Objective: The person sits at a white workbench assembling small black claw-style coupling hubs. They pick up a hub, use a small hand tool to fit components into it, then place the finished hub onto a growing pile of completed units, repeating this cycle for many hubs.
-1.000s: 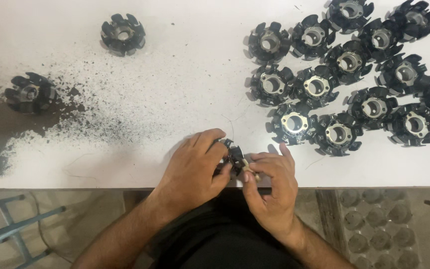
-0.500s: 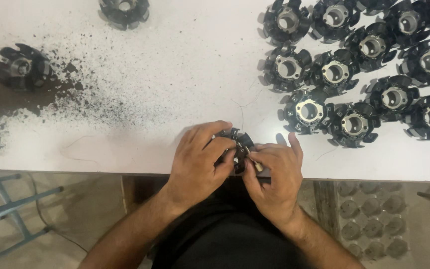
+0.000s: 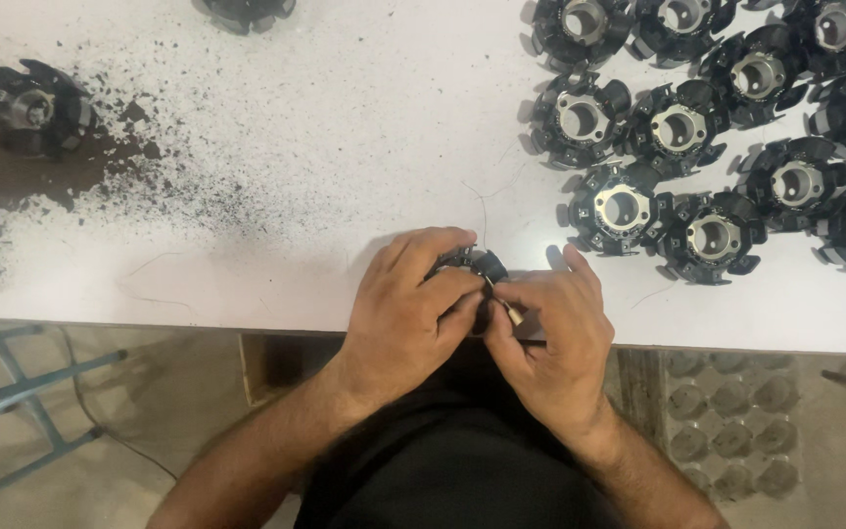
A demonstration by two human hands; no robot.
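Observation:
At the near edge of the white table (image 3: 345,186), both hands close around one black round slotted part (image 3: 472,264), mostly hidden by fingers. My left hand (image 3: 408,309) grips it from the left and top. My right hand (image 3: 550,328) presses against its right side, pinching a small pale, thin piece (image 3: 511,312) between thumb and fingers. A fine wire (image 3: 482,211) runs from the part up across the table.
Several identical black slotted parts with metal centres (image 3: 712,127) crowd the table's far right. Two more sit apart at the far left (image 3: 33,108) and top edge (image 3: 247,10). Dark powder (image 3: 12,196) is scattered over the left side. A grey moulded tray (image 3: 727,431) lies on the floor.
The view has shifted, so the table items sit higher and further right in the frame. Both hands stay locked on the same part at the table edge.

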